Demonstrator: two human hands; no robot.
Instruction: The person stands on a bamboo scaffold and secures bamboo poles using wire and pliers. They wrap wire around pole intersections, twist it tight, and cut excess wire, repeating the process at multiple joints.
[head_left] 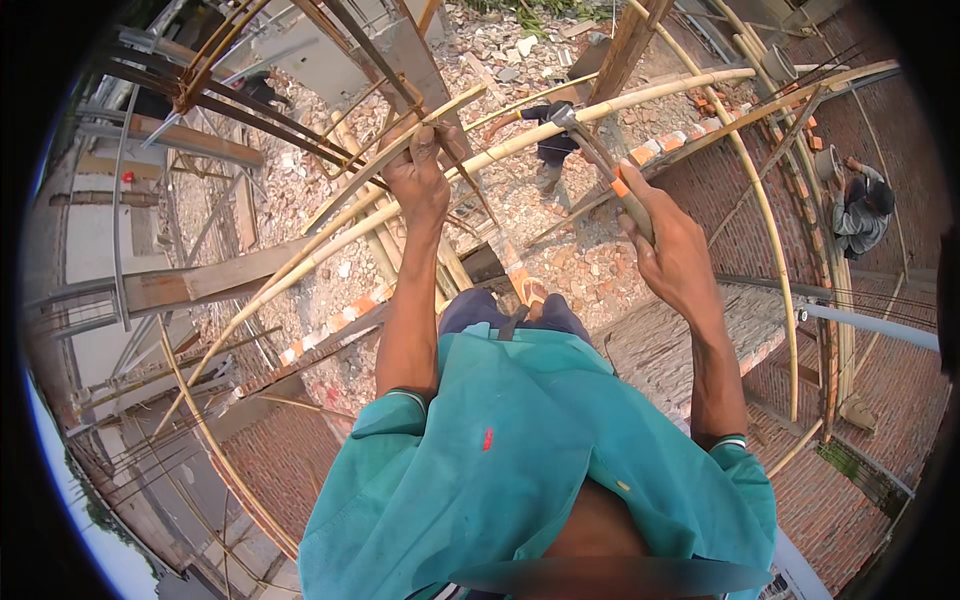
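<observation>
My left hand [418, 180] is closed round a narrow wooden batten [458, 105] that slants up to the right, its thumb and fingers bent together over the wood. A thin rusty rod [474, 190] slopes down beside that hand. Any small thing between the fingertips is too small to make out. My right hand [672, 245] grips a claw hammer [603, 160] by its handle, with the metal head raised up and to the left. A long bamboo pole [670, 90] passes close to my left hand and beneath the hammer head.
Below lies broken brick rubble [600, 265]. One person [555, 145] stands down there; another [866, 215] is by the right-hand bamboo poles. Rusty steel bars [270, 125] and a timber beam [215, 280] cross the left. A brick wall [690, 190] stands right.
</observation>
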